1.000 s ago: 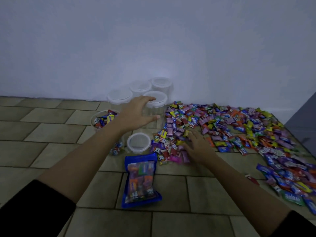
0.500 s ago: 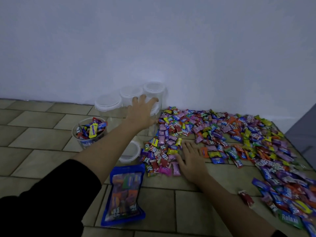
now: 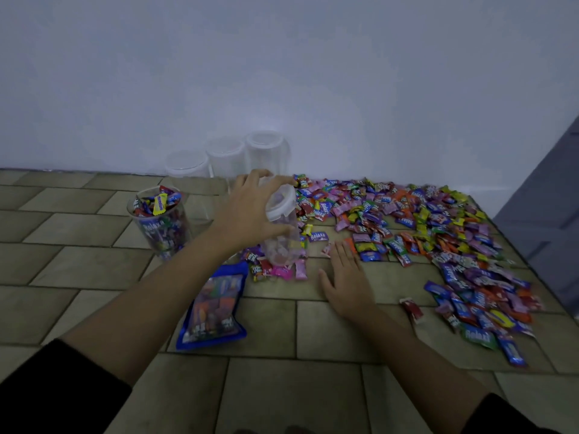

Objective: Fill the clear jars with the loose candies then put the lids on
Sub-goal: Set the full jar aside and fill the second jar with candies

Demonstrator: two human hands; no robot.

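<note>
A: Candies (image 3: 423, 220), where do they lie?
B: Spread in one wide pile on the tiled floor (image 3: 94, 267).
A: And the hands?
B: The left hand (image 3: 247, 211) grips a clear jar (image 3: 283, 239) just under its white lid (image 3: 281, 204). The jar is tilted, at the pile's near left edge. The right hand (image 3: 346, 283) lies flat beside the pile's near edge, fingers straight, holding nothing.
A: Other jars?
B: A full lidless jar (image 3: 159, 223) stands left of the pile, three lidded jars (image 3: 225, 158) at its far left corner. A blue bag (image 3: 214, 305) lies nearer, to the pile's left.
</note>
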